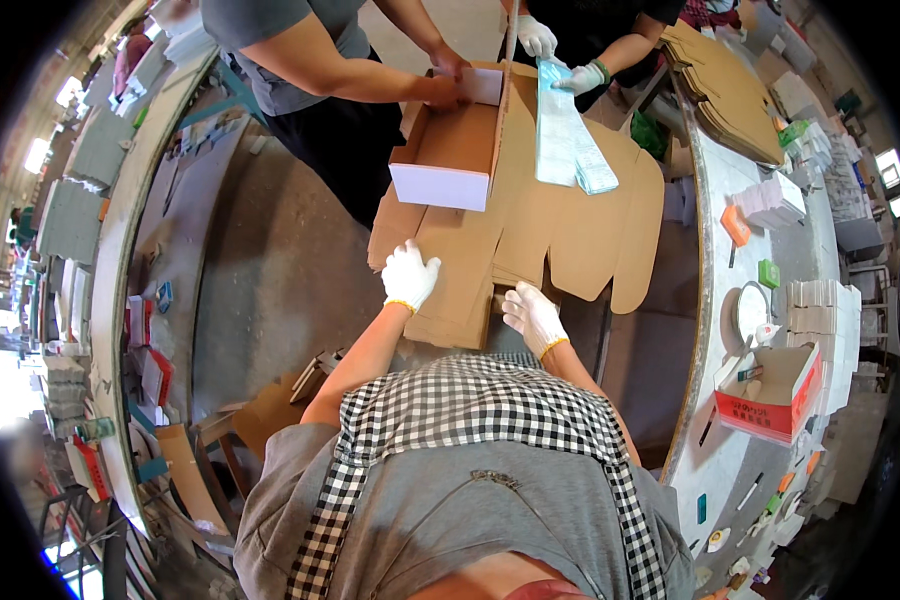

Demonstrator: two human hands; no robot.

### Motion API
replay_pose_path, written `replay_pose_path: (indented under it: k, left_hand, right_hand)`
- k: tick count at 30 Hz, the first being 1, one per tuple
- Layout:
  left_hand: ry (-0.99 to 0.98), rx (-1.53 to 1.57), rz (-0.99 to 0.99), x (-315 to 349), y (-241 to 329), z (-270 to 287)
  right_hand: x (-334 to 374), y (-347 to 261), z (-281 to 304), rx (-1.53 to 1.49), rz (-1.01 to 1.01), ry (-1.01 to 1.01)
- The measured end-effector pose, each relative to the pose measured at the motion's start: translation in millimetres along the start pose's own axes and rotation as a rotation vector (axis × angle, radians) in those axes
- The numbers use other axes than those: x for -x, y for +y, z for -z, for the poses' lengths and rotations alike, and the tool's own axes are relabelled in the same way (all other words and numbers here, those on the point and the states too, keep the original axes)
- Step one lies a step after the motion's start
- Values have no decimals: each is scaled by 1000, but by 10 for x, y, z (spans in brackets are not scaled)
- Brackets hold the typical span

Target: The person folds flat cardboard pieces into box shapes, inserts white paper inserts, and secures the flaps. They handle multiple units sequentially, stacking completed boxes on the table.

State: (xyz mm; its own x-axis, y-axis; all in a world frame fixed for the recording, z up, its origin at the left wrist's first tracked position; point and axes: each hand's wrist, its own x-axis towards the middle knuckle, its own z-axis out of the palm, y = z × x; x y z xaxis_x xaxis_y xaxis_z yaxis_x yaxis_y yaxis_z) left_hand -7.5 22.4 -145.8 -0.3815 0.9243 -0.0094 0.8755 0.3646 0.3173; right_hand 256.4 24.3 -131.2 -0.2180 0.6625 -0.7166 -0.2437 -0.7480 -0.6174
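Note:
A flattened brown cardboard carton (530, 235) with cut flaps lies in front of me. My left hand (410, 276), in a white knitted glove with a yellow cuff, rests on its left edge, thumb and fingers apart. My right hand (535, 318), gloved alike, is at the near edge beside a slot, fingers stretched out toward the board. Beyond my hands, an open box (440, 185), white outside and brown inside, stands on the cardboard with a co-worker's bare hands (450, 85) at its far end. Another co-worker's white-gloved hands (580, 77) hold pale blue-and-white strips (567, 140) over the cardboard.
To the right, a long bench (705, 330) carries a red-and-white box (770, 395), a stack of white pieces (810, 310), a round white dish (752, 308) and scattered small tools. Stacked brown cardboard (725, 90) lies at its far end. Another long bench (120, 260) runs along the left.

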Motion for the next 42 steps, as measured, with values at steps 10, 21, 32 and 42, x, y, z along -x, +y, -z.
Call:
replay_pose_path:
  k: [10,21,32,42]
  left_hand:
    - [-142,8,161,142,144,193]
    - [-124,-95,52,260,142,186]
    - [-205,-161,57,232,161,217]
    - [-188,-207,46,264,173,155]
  right_hand:
    - [-210,5,208,-101,170,158]
    - [-332,-32,240,-20,143,116]
    - [-252,-121,236,-13,117,90]
    - [-277,-100,341,26,130,34]
